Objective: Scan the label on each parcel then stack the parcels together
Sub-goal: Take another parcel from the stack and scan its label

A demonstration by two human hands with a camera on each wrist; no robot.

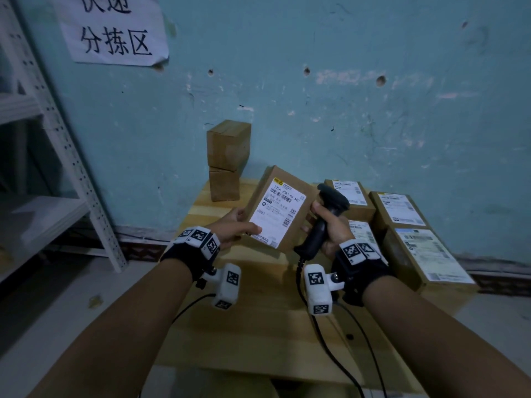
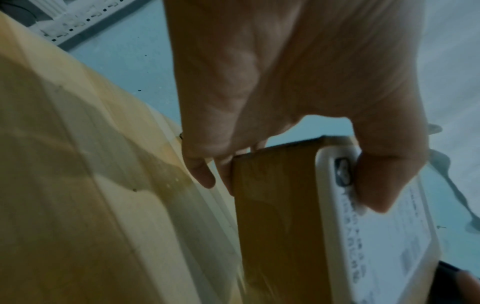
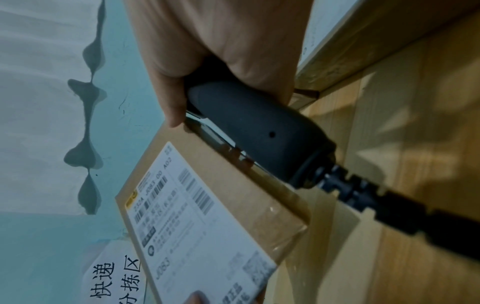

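My left hand (image 1: 232, 228) grips the parcel (image 1: 280, 208) by its near left edge: thumb on the label face, fingers (image 2: 201, 174) behind the cardboard. I hold the parcel clear of the table (image 1: 258, 320), tilted, with its white label (image 1: 277, 214) facing me. The left wrist view confirms the thumb pressing on the label (image 2: 389, 236) beside a printed logo.

My right hand (image 1: 330, 228) is closed around the handle of the black scanner (image 1: 324, 222), just to the right of the parcel, head uppermost. Its black cable (image 1: 339, 349) runs down from the handle base across the table toward me. In the right wrist view the handle (image 3: 259, 131) lies against the parcel's right edge (image 3: 233, 205).

Two plain cardboard boxes (image 1: 228, 159) stand stacked at the far left corner of the table, against the wall. Four labelled parcels (image 1: 402, 214) lie flat on the right side of the table, labels up.
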